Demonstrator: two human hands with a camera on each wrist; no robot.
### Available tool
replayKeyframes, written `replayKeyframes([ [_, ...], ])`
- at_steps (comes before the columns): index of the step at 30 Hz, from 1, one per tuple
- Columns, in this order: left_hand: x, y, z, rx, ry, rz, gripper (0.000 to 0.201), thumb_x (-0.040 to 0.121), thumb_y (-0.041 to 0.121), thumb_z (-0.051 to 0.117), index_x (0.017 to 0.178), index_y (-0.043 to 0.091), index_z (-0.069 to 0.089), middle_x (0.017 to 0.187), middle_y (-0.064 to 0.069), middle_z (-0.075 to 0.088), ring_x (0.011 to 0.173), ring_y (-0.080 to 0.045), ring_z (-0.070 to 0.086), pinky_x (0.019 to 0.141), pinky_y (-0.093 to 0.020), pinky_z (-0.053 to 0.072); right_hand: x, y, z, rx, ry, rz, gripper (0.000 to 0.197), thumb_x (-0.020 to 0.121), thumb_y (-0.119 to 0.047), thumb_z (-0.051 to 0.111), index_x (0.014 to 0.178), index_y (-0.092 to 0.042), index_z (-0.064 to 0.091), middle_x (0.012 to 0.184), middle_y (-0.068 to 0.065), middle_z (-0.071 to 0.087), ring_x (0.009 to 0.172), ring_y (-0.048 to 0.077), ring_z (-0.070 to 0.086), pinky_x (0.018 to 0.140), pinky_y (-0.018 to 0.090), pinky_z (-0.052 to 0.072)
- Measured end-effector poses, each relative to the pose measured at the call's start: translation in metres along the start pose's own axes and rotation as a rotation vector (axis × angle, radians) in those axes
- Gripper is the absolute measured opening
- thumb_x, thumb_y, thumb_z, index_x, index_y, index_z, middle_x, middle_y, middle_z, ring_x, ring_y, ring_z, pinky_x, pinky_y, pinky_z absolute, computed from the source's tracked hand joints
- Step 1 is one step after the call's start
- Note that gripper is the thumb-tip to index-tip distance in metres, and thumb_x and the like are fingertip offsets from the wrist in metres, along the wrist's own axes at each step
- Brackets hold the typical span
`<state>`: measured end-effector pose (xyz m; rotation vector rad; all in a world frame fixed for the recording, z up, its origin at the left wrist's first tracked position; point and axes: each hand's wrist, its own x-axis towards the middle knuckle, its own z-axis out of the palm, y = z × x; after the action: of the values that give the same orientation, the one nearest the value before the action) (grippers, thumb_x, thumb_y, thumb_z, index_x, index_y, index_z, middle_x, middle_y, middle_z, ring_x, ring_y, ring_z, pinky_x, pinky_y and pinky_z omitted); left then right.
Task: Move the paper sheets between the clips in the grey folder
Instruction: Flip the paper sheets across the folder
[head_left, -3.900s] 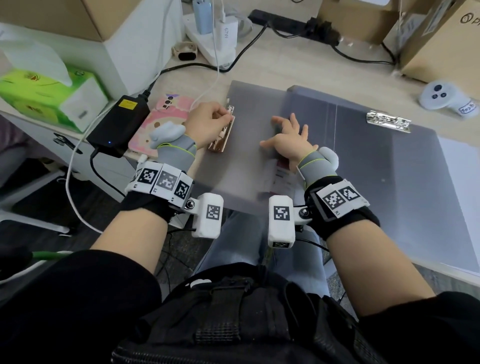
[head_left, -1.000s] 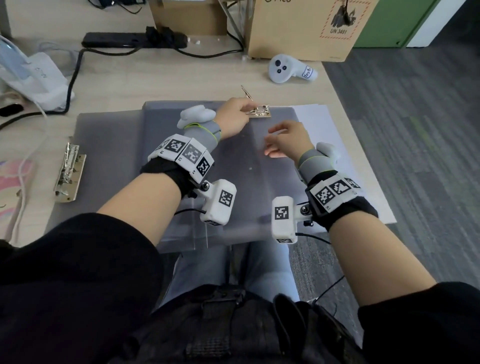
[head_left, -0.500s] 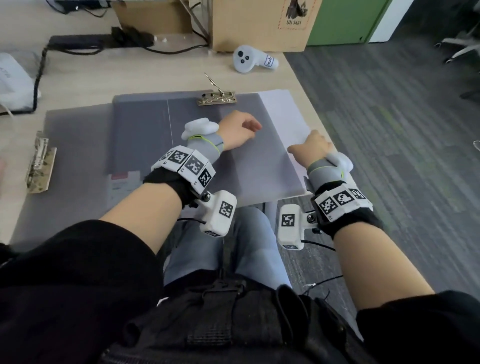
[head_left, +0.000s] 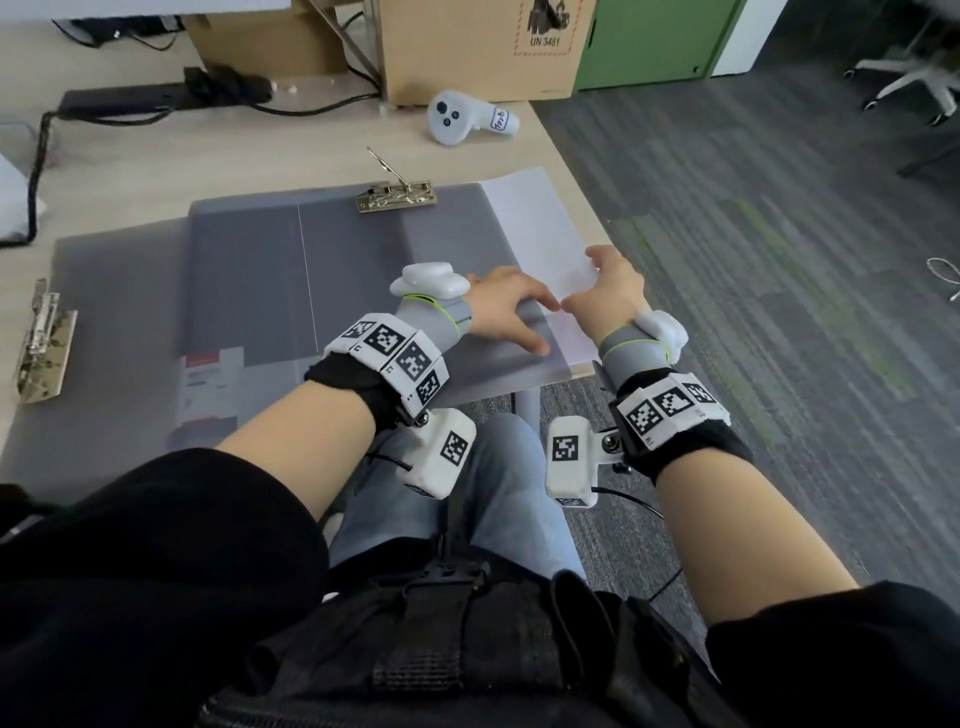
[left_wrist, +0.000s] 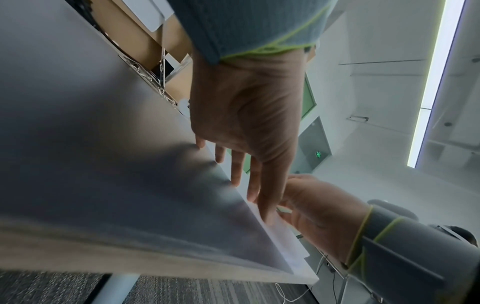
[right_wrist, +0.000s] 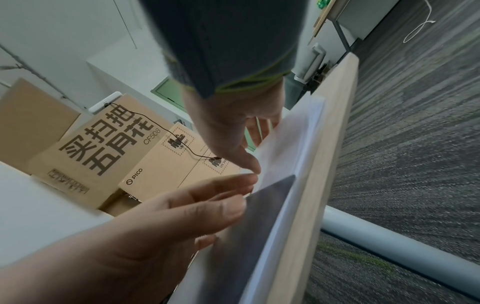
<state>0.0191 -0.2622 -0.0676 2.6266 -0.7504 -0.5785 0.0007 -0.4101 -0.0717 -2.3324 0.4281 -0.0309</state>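
Note:
The grey folder (head_left: 291, 280) lies open on the desk. One metal clip (head_left: 44, 340) sits at its left edge. A second clip (head_left: 396, 195) at the far edge has its lever raised. White paper sheets (head_left: 540, 228) stick out from under the folder's right side. My left hand (head_left: 540, 322) lies with straight fingers (left_wrist: 253, 185) on the folder's right edge, touching the sheets. My right hand (head_left: 587, 280) pinches the sheets' right side, thumb (right_wrist: 249, 162) on top and the other fingers behind the paper (right_wrist: 291, 144).
A white controller (head_left: 467, 117) and a cardboard box (head_left: 478, 47) stand beyond the folder. A power strip (head_left: 156, 96) with cables lies at the back left. The desk's right edge (head_left: 576, 171) runs just beside the sheets, with carpet below.
My left hand let go of the far clip, leaving its lever raised, and came to the folder's right edge. My right hand moved right onto the paper sheets and took hold.

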Motion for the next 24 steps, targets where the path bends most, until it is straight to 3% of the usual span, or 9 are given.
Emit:
replayKeyframes([
  [4, 0.006, 0.000, 0.002, -0.021, 0.005, 0.004, 0.057, 0.078, 0.040, 0.070, 0.130, 0.029, 0.050, 0.152, 0.006, 0.033, 0.144, -0.017, 0.020, 0.113, -0.046, 0.017, 0.001, 0.004, -0.002, 0.047, 0.035, 0.000, 0.061, 0.078, 0.000, 0.059, 0.135, -0.015, 0.045, 0.138, 0.006, 0.050, 0.127, 0.022, 0.048, 0.095, 0.028, 0.041],
  [7, 0.010, -0.008, 0.002, -0.197, 0.004, -0.009, 0.058, 0.071, 0.042, 0.070, 0.125, 0.024, 0.056, 0.148, 0.005, 0.041, 0.140, -0.015, 0.032, 0.117, -0.039, 0.023, 0.005, 0.006, -0.005, 0.076, 0.045, 0.070, 0.059, 0.078, -0.006, 0.061, 0.134, -0.015, 0.046, 0.133, 0.004, 0.055, 0.120, 0.023, 0.053, 0.091, 0.031, 0.043],
  [11, 0.010, -0.014, 0.001, -0.458, 0.035, -0.033, 0.043, 0.082, 0.019, 0.069, 0.123, 0.013, 0.058, 0.137, -0.002, 0.054, 0.129, -0.012, 0.046, 0.110, -0.020, 0.028, 0.009, 0.007, -0.005, 0.085, -0.047, 0.159, 0.051, 0.071, -0.019, 0.071, 0.120, -0.013, 0.060, 0.120, 0.010, 0.064, 0.110, 0.029, 0.061, 0.090, 0.035, 0.048],
  [15, 0.008, -0.015, -0.001, -0.661, 0.141, -0.072, 0.033, 0.083, 0.006, 0.065, 0.116, 0.005, 0.062, 0.125, -0.013, 0.063, 0.113, -0.016, 0.058, 0.109, -0.029, 0.040, 0.011, 0.005, -0.007, 0.107, -0.060, 0.132, 0.018, 0.077, -0.013, 0.063, 0.094, -0.017, 0.059, 0.098, 0.010, 0.062, 0.098, 0.029, 0.062, 0.079, 0.031, 0.046],
  [18, 0.007, -0.013, -0.006, -0.669, 0.197, -0.086, 0.031, 0.085, 0.001, 0.060, 0.116, 0.001, 0.061, 0.123, -0.015, 0.063, 0.105, -0.012, 0.056, 0.093, -0.015, 0.045, 0.008, -0.002, -0.012, 0.075, -0.003, 0.066, 0.015, 0.081, -0.008, 0.053, 0.094, -0.015, 0.056, 0.097, 0.012, 0.060, 0.101, 0.033, 0.060, 0.071, 0.028, 0.038],
  [21, 0.009, -0.016, -0.009, -0.647, 0.282, -0.129, 0.031, 0.086, 0.003, 0.059, 0.116, 0.004, 0.062, 0.122, -0.011, 0.064, 0.098, -0.009, 0.056, 0.082, -0.008, 0.042, 0.001, -0.009, -0.018, 0.009, 0.085, 0.009, 0.025, 0.085, -0.009, 0.048, 0.109, -0.008, 0.054, 0.114, 0.014, 0.062, 0.096, 0.033, 0.057, 0.070, 0.030, 0.034],
  [23, 0.010, -0.019, -0.009, -0.645, 0.356, -0.183, 0.031, 0.085, 0.002, 0.058, 0.116, 0.005, 0.062, 0.118, -0.009, 0.064, 0.093, -0.008, 0.058, 0.067, 0.003, 0.038, -0.004, -0.012, -0.027, -0.018, 0.141, -0.005, 0.026, 0.087, -0.009, 0.046, 0.112, -0.009, 0.050, 0.114, 0.012, 0.062, 0.092, 0.034, 0.055, 0.069, 0.032, 0.033],
  [24, 0.011, -0.020, -0.008, -0.647, 0.383, -0.202, 0.031, 0.085, 0.001, 0.058, 0.116, 0.004, 0.062, 0.119, -0.011, 0.064, 0.098, -0.012, 0.059, 0.060, 0.006, 0.036, -0.007, -0.013, -0.032, -0.026, 0.174, -0.010, 0.025, 0.087, -0.009, 0.045, 0.112, -0.009, 0.049, 0.110, 0.012, 0.062, 0.088, 0.035, 0.053, 0.068, 0.033, 0.032],
])
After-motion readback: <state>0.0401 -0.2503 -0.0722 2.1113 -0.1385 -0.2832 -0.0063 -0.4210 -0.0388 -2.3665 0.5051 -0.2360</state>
